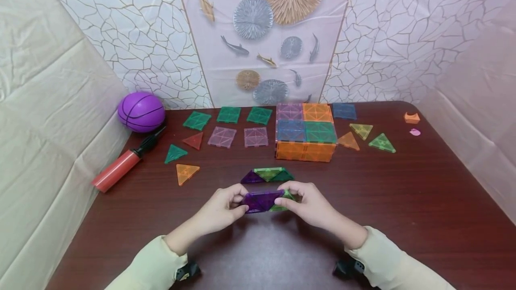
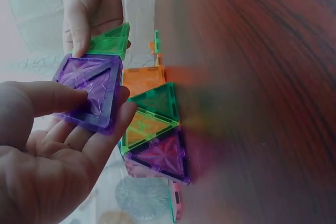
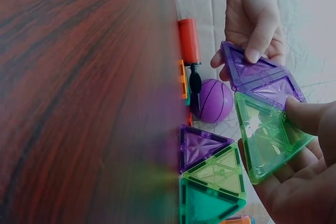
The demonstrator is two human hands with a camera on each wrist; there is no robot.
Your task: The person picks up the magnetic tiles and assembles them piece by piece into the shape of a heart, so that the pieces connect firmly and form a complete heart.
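Note:
Both hands hold a joined row of triangular magnetic tiles above the near middle of the table. My left hand (image 1: 221,207) pinches the left end, with its thumb on a purple tile (image 2: 86,85) and its fingers behind. At the other end my right hand (image 1: 314,202) grips a light green tile (image 3: 262,135), its thumb lying where purple meets green. Just beyond the hands, a second row stands upright on the table: a purple triangle (image 1: 251,176), a yellow-green triangle (image 1: 267,174) and a dark green triangle (image 1: 285,175), edge to edge.
A box of magnetic tiles (image 1: 306,151) with orange front walls stands behind the rows. Flat squares, such as a pink square (image 1: 255,137), and loose triangles, such as an orange triangle (image 1: 187,174), lie around. At left are a purple ball (image 1: 141,111) and a red pump (image 1: 118,170).

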